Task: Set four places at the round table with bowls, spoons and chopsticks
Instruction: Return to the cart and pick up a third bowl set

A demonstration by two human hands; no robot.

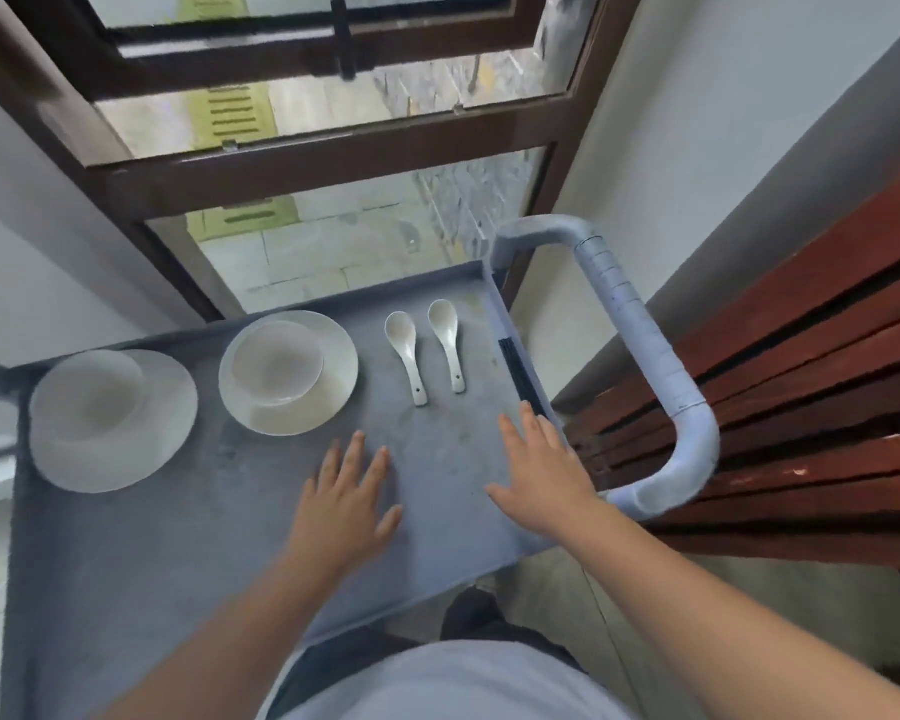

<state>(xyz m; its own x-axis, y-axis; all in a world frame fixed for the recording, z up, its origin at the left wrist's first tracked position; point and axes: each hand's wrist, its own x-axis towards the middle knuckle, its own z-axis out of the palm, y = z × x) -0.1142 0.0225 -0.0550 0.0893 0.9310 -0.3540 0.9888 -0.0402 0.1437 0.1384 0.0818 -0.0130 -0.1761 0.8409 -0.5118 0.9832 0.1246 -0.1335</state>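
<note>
While both hands hover flat over the grey cart top (141, 553), nothing is being held: the left hand (346, 504) has its fingers spread and straight above the bare middle of the surface, and the right hand (541, 470) is likewise open, its fingertips reaching toward the dark chopsticks (520, 374) that lie along the cart's right rim. The step looks like collecting tableware from the cart, with the chopsticks a likely first pick. Taking them would call for a pinch low against the raised edge, since they lie tight beside it.

Two white spoons (404, 350) lie side by side, apart from each other, between the chopsticks and the plates, bowls of the spoons pointing away from the person. Left of them sits a plate (336, 392) with a bowl (276, 361) resting in it; the bowl looks empty. Farther left a second plate (172, 439) carries another bowl (92, 392), blurred but apparently empty too. The round table is not in view, so no place appears set yet.
</note>
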